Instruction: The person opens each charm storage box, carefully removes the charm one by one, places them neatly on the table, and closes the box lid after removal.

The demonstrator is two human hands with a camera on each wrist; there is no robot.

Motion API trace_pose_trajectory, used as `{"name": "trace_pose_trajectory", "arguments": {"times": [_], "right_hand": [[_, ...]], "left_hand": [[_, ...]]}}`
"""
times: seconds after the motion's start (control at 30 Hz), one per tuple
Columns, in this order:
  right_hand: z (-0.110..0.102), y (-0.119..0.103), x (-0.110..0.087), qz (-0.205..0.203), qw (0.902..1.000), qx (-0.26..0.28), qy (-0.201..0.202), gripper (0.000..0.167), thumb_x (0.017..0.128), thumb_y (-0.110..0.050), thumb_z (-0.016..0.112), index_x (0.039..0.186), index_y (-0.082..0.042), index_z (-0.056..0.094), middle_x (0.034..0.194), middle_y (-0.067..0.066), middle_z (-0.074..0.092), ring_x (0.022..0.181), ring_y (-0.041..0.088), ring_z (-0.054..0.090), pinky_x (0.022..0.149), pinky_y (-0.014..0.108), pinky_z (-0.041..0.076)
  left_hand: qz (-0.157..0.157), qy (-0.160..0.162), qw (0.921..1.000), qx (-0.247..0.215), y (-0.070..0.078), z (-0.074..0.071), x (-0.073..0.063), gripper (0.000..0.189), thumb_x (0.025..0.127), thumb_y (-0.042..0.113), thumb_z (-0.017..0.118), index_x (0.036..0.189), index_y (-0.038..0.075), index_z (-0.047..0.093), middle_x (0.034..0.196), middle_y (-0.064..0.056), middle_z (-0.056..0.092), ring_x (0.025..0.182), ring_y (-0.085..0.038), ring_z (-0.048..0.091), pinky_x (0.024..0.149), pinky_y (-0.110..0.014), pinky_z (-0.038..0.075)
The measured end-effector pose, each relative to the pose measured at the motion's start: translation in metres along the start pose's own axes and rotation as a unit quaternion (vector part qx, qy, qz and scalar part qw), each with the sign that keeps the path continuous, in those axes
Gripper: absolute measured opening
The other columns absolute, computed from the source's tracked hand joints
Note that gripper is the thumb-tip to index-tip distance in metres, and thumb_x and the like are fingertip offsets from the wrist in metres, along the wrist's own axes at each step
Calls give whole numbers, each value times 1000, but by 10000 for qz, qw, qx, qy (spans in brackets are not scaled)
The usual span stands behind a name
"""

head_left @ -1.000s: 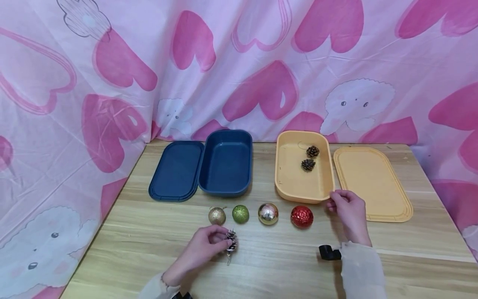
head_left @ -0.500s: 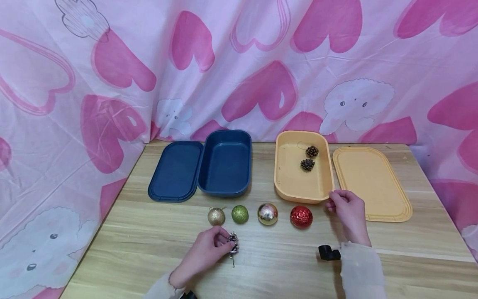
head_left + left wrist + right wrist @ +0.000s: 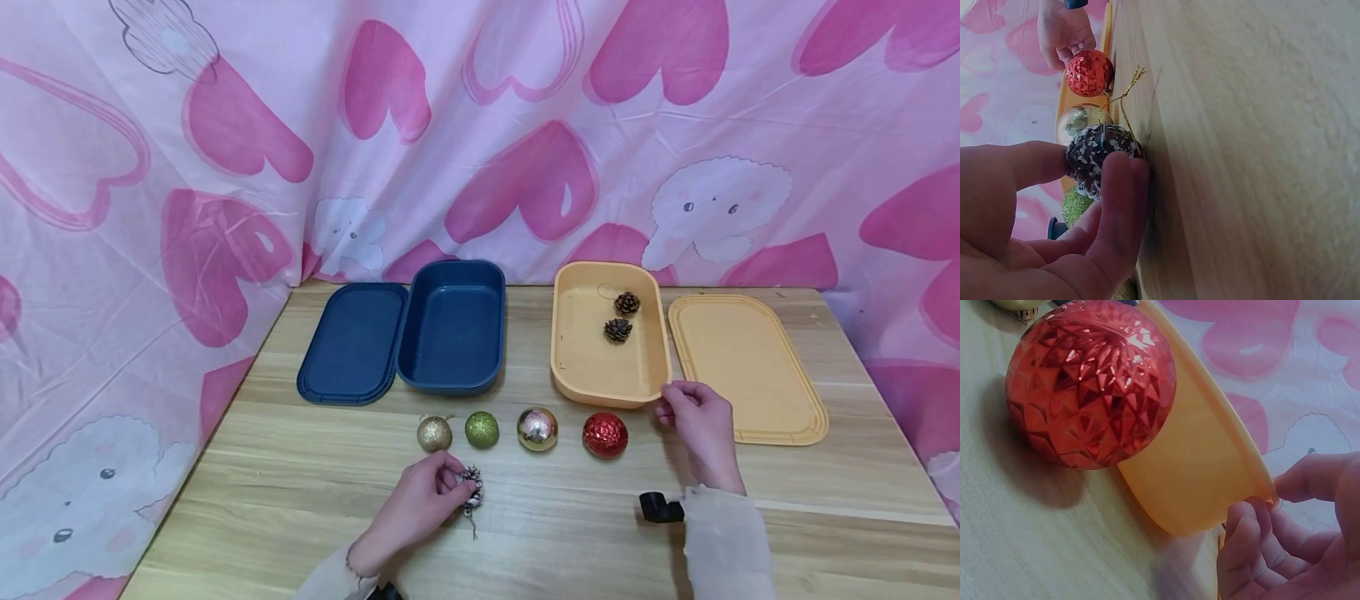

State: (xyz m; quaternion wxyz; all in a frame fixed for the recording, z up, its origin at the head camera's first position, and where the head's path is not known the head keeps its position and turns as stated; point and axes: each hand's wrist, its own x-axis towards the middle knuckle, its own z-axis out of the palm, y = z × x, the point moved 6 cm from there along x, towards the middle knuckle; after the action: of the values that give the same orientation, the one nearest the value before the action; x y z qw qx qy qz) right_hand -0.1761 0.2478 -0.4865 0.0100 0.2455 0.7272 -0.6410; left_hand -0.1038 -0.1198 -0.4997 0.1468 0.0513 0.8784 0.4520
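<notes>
Two hands are working over the wooden tabletop [image 3: 562,542], and I am following both through the head and wrist views. With the left hand [image 3: 418,502] I am pinching a white-flecked pine cone [image 3: 473,488] between thumb and fingers, low over the near part of the tabletop; whether it is touching the wood, I am not able to tell. A gold cord [image 3: 1124,107] is trailing from one end of it. With the right hand [image 3: 701,423] I am gripping the near right corner of the yellow box [image 3: 585,358], thumb and curled fingers meeting at the rim. Inside that box, a far brown pine cone [image 3: 627,303] and a near brown pine cone [image 3: 618,331] are lying just beside each other, right of the middle. In front, four ornaments are sitting in a row: from the left, a champagne glitter ball [image 3: 435,434] just beyond the left hand, a green glitter ball [image 3: 482,430], a shiny gold ball [image 3: 537,430] and a faceted red ball [image 3: 605,435] close to the yellow box. Farther left, a blue box [image 3: 452,333] is standing with a blue lid [image 3: 352,343] lying just beside it, while a yellow lid [image 3: 750,367] is lying flat near the right hand. Behind everything, a pink heart-print cloth [image 3: 517,50] is hanging.
</notes>
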Motion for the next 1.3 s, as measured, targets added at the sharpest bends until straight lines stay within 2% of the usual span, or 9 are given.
{"name": "trace_pose_trajectory", "arguments": {"times": [0.17, 0.43, 0.63, 0.87, 1.07, 1.3], "right_hand": [[0, 0, 0, 13, 10000, -70, -7, 28, 97, -18, 55, 116, 2, 52, 75, -9, 62, 67, 2, 61, 64, 17, 54], [0, 1, 0, 60, 10000, -45, -18, 29, 97, -19, 55, 118, 2, 51, 77, -10, 61, 68, 3, 61, 65, 18, 55], [0, 1, 0, 82, 9999, -80, 4, 30, 98, -19, 54, 119, 1, 51, 77, -10, 61, 69, 3, 61, 66, 18, 55], [0, 1, 0, 92, 10000, 14, -19, 27, 98, -19, 55, 117, 0, 51, 77, -11, 61, 68, 2, 61, 65, 18, 54], [-1, 0, -1, 16, 10000, 17, -50, 26, 97, -18, 54, 116, 1, 52, 76, -10, 61, 69, 3, 61, 65, 18, 54], [0, 0, -2, -25, 10000, 63, -69, 27, 97, -16, 55, 117, 1, 51, 76, -11, 62, 69, 2, 61, 65, 18, 54]], "left_hand": [[-136, -86, 9997, -174, -1, 2, 1, 29, 90, 29, 67, 103, 4, 60, 72, 3, 63, 55, -10, 60, 55, -21, 47], [-127, -49, 9997, -194, -2, 2, 0, 30, 91, 29, 66, 105, 4, 61, 73, 3, 63, 57, -10, 60, 55, -21, 48], [-59, 48, 10000, -27, 0, -1, -2, 32, 91, 32, 65, 106, 4, 62, 78, 3, 62, 59, -3, 55, 58, -20, 46], [-40, 90, 9999, 70, 2, -3, -4, 37, 88, 35, 69, 106, 4, 63, 82, 1, 63, 66, -4, 54, 61, -19, 45], [98, 150, 9995, 247, 5, -5, -4, 35, 88, 32, 69, 106, 3, 63, 82, 2, 62, 67, -2, 53, 62, -19, 45], [363, 519, 9955, 709, 14, -16, -9, 31, 88, 29, 68, 106, 3, 64, 77, 6, 58, 64, 0, 50, 61, -19, 46]]}}
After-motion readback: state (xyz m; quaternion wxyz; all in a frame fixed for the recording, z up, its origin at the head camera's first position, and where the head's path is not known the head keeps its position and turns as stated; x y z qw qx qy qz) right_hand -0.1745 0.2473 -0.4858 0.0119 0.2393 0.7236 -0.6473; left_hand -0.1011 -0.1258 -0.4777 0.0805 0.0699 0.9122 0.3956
